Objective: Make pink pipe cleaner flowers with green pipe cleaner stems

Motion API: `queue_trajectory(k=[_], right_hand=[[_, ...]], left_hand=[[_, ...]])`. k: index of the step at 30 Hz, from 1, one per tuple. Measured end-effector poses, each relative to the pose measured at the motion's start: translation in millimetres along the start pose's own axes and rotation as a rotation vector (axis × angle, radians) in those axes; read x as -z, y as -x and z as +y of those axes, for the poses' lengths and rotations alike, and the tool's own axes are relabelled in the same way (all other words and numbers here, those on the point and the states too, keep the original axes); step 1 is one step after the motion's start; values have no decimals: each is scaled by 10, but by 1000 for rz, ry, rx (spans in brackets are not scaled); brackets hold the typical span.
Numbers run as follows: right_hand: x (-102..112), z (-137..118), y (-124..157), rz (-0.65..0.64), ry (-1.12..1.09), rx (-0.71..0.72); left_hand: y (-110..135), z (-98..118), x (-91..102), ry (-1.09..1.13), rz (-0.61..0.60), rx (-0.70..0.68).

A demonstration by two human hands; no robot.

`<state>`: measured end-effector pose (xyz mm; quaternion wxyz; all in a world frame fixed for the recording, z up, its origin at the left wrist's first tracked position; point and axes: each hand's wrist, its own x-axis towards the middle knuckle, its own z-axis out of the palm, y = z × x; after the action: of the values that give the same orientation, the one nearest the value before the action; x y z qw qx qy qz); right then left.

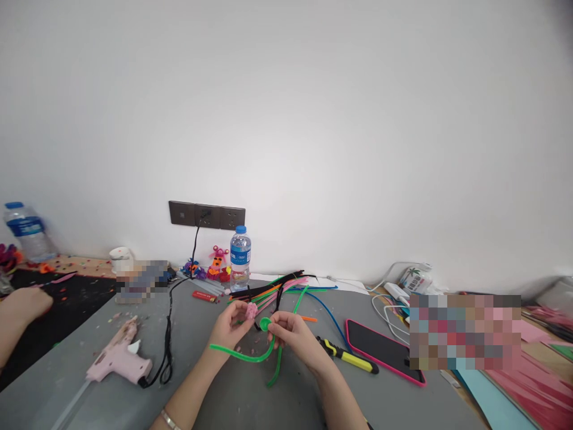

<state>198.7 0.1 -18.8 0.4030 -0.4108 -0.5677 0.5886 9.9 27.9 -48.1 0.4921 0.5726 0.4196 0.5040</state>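
Note:
Pinched in my left hand (233,325) is a small pink fuzzy piece (251,310), coiled or balled up. My right hand (290,334) grips a green pipe cleaner (244,357), whose wound green disc (265,324) faces me at the fingertips. Long green tails hang from it, one curving left past my left wrist and another dangling below. The two pieces are close together but apart. Behind my hands lies a bundle of pipe cleaners (268,291) in black, pink, orange and green.
A pink glue gun (120,352) with a black cord lies left. A water bottle (240,257) and small pipe-cleaner figures (218,263) stand near the wall. Right are a yellow utility knife (353,359) and a pink-cased phone (382,351). Another person's hand (27,304) is far left.

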Motion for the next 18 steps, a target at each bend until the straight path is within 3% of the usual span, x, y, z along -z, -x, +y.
queue_trajectory(k=[4, 8, 13, 18], right_hand=[[18, 5, -11, 44, 2, 9], [33, 43, -40, 103, 14, 27], [22, 86, -63, 90, 68, 18], [-8, 133, -69, 98, 118, 44]], left_hand=[[-1, -38, -20, 204, 27, 86], [40, -28, -44, 313, -74, 204], [80, -11, -37, 241, -191, 232], [49, -23, -11, 166, -200, 238]])
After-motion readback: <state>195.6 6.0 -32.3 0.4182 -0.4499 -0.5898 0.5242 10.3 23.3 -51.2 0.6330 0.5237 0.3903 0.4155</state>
